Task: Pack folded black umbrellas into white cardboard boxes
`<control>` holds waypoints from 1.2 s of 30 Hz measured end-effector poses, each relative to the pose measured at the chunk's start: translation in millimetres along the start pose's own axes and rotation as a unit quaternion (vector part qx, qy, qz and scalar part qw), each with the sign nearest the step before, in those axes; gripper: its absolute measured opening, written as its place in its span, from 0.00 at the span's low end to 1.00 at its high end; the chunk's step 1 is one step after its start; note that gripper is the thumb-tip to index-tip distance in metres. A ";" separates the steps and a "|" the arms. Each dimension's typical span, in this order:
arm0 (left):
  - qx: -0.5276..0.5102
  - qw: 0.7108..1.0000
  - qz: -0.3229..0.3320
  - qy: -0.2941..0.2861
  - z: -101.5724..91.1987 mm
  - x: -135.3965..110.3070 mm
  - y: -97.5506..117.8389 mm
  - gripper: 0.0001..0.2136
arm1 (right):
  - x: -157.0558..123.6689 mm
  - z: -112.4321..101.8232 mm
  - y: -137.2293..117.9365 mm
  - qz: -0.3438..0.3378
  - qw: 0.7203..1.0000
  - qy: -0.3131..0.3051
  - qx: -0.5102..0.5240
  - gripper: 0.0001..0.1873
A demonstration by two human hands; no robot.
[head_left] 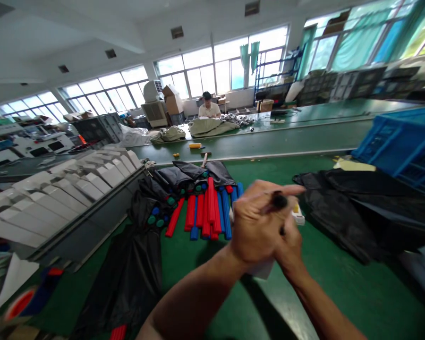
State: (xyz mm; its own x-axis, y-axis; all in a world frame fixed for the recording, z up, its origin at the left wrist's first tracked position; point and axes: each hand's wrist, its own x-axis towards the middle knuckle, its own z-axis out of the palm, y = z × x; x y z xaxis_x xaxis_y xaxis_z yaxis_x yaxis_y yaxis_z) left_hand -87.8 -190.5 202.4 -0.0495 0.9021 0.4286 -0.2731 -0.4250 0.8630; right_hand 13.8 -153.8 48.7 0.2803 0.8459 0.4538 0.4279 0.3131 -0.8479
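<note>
Forearms (194, 302) rise from the lower edge of the view. Hands together: left hand (253, 222) lies over right hand (290, 245), both clamped on a small black object (279, 201), its kind unclear. White paper (262, 270) shows beneath them; a small white-and-yellow box (298, 215) sits just beyond. On the green bench (269, 293), red and blue foam tubes (208, 212) lie beside rolled black fabric (184, 177). Black cloth (357, 208) lies right, white panels (56, 203) left, with a blue crate (400, 151) farther right. A co-worker (208, 106) sits across the room behind green cloth (212, 126).
</note>
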 end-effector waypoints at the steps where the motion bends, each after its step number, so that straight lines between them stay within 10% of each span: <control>1: 0.044 0.998 0.014 0.042 -17.7 5.3 3.2 0.10 | -0.4 -0.7 0.2 0.011 1.000 -0.004 -0.002 0.17; 7: -0.042 0.981 -0.146 0.119 -92.8 2.8 -12.8 0.28 | 2.8 -1.6 -2.5 0.041 0.999 -0.012 -0.001 0.19; 14: -0.150 0.958 -0.235 0.070 -119.4 -18.9 -15.5 0.17 | 6.5 -2.0 -7.5 0.028 0.999 -0.021 0.002 0.14; 19: 0.152 0.984 -0.090 0.033 -106.5 -25.8 -28.7 0.15 | 4.9 -1.7 -7.8 0.015 1.000 -0.014 0.007 0.13; 24: 0.444 0.888 0.118 0.031 -90.3 -29.8 -54.2 0.22 | 4.0 -1.3 -8.3 0.022 1.000 -0.016 0.012 0.14; 36: 0.551 0.812 0.179 0.068 -85.8 -29.1 -80.2 0.14 | 5.1 -2.6 -11.7 0.011 0.999 -0.023 0.020 0.10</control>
State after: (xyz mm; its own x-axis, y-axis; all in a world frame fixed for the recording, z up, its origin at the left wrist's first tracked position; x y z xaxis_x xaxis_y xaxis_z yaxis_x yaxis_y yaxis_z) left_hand -146.9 -176.3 97.8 -0.0625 0.6742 0.7359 0.8040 -0.4028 0.4373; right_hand 12.4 -154.3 61.6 0.2484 0.8719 0.4220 0.3876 0.3098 -0.8682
